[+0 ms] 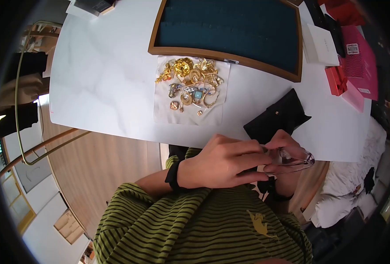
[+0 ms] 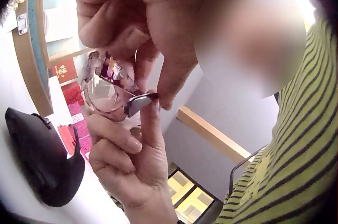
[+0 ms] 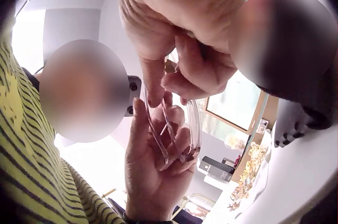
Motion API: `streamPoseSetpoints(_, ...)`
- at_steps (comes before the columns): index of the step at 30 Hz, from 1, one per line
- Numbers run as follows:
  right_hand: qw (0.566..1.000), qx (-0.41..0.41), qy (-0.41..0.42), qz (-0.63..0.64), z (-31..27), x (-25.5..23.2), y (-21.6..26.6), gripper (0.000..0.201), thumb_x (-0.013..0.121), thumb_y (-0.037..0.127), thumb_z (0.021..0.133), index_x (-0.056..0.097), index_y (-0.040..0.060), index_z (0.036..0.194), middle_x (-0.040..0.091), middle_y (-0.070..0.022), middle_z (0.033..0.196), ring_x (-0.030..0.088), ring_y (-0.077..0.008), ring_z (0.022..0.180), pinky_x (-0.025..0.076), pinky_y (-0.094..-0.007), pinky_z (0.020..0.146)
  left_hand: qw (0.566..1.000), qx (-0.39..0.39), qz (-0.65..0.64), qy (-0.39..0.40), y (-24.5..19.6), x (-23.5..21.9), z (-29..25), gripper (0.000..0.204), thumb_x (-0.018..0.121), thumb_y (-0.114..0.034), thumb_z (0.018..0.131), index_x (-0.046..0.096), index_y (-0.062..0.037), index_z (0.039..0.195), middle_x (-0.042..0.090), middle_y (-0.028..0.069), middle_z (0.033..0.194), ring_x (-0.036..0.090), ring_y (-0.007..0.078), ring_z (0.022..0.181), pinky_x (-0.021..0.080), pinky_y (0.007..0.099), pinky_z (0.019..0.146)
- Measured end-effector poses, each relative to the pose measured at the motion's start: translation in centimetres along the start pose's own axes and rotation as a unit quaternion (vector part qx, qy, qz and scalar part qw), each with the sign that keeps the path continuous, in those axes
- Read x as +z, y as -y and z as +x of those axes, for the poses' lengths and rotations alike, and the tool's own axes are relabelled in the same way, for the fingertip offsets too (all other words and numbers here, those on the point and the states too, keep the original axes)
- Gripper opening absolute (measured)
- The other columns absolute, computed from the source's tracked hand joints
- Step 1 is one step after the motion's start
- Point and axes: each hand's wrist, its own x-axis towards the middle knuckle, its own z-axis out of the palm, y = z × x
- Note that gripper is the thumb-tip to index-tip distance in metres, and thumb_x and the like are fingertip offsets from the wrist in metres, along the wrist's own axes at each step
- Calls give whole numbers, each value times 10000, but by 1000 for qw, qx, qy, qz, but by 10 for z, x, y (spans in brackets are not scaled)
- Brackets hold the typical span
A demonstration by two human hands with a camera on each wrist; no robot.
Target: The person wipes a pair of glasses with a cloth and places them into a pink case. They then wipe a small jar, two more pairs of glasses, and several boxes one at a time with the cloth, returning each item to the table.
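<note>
Both hands hold a pair of eyeglasses [image 1: 310, 160] with a clear, faintly pink frame, just past the table's near edge. My left hand [image 1: 223, 163], a black band at its wrist, reaches across and pinches a temple arm. My right hand [image 1: 286, 141] grips the frame from the other side, its fingers curled. A lens [image 2: 101, 95] shows between the hands in the left wrist view. In the right wrist view the clear temple arms [image 3: 194, 129] run down between the fingers. Beside the right hand lies a black snap pouch [image 1: 276, 115].
Gold jewelry [image 1: 195, 77] is heaped on a pale cloth [image 1: 170, 116] at mid-table. Behind it stands a wood-framed tray [image 1: 230, 28] lined in dark green. At the right are a white box [image 1: 320, 46], a red gift box [image 1: 336, 81] and a pink bag [image 1: 362, 61].
</note>
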Motion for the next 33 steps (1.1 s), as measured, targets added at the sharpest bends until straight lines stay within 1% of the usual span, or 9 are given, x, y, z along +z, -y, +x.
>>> streamPoseSetpoints(4, 999, 31, 8, -17, 0, 1, 9, 441, 829, 53, 573, 679, -5, 983, 552, -34, 775, 531, -75, 647, 406, -215, 542, 998, 6, 36, 46, 1, -6, 2, 253, 784, -160, 697, 690, -62, 911, 615, 16, 803, 622, 170, 628, 497, 286, 497)
streamPoseSetpoints(6, 995, 77, 12, -58, -1, -1, 11, 377, 739, -25, 647, 675, -3, 1018, 579, -60, 813, 567, -115, 681, 443, -239, 591, 997, 27, 60, 44, 6, -6, 1, 217, 755, -130, 714, 691, -59, 908, 604, 14, 793, 616, 165, 623, 480, 288, 469)
streamPoseSetpoints(10, 997, 69, 30, -31, 0, -11, 21, 365, 620, -109, 689, 669, -11, 1037, 600, -91, 844, 591, -153, 713, 456, -265, 628, 994, 41, 80, 60, 5, -9, 1, 211, 726, -84, 698, 693, -62, 906, 593, 5, 797, 607, 147, 633, 469, 277, 457)
streamPoseSetpoints(12, 990, 71, 62, -109, -4, -27, 22, 395, 552, -159, 682, 676, -12, 1027, 610, -105, 847, 604, -183, 731, 462, -286, 651, 984, 72, 137, 82, 2, -11, 1, 261, 709, -60, 647, 694, -56, 908, 581, -2, 804, 585, 127, 643, 462, 260, 455)
streamPoseSetpoints(15, 990, -5, -30, -141, -13, -58, 27, 367, 483, -119, 580, 696, -28, 865, 578, -94, 768, 523, -153, 628, 373, -248, 559, 975, 85, 185, 87, -4, -11, 3, 304, 691, -46, 611, 695, -42, 916, 579, 4, 839, 558, 117, 648, 460, 251, 453)
streamPoseSetpoints(18, 964, 4, -122, -238, -17, -47, 52, 371, 462, -52, 531, 685, -18, 826, 524, -68, 741, 483, -142, 616, 346, -245, 555, 961, 108, 232, 103, 2, -4, 6, 330, 678, -64, 599, 695, -29, 927, 581, 10, 867, 549, 122, 656, 464, 247, 457)
streamPoseSetpoints(21, 917, 25, 5, -398, 1, -24, 71, 364, 730, 57, 601, 644, 0, 950, 518, -94, 922, 526, -228, 758, 442, -324, 649, 949, 105, 269, 124, -1, 2, 16, 335, 666, -89, 593, 698, -33, 922, 579, 8, 882, 556, 127, 676, 472, 248, 466)
streamPoseSetpoints(24, 888, 35, 51, -457, -2, -19, 60, 487, 815, 119, 524, 620, 4, 955, 500, -98, 952, 514, -271, 827, 454, -372, 699, 946, 103, 274, 140, -5, 6, 25, 335, 659, -100, 590, 693, -38, 917, 577, 2, 865, 563, 133, 691, 480, 252, 474)
streamPoseSetpoints(33, 879, -14, 2, -477, -4, -26, 50, 424, 796, 55, 505, 614, 6, 885, 518, -94, 903, 527, -268, 807, 460, -353, 626, 948, 88, 278, 126, -13, 16, 39, 308, 669, -56, 603, 692, -34, 909, 593, 14, 882, 569, 134, 707, 491, 254, 481)
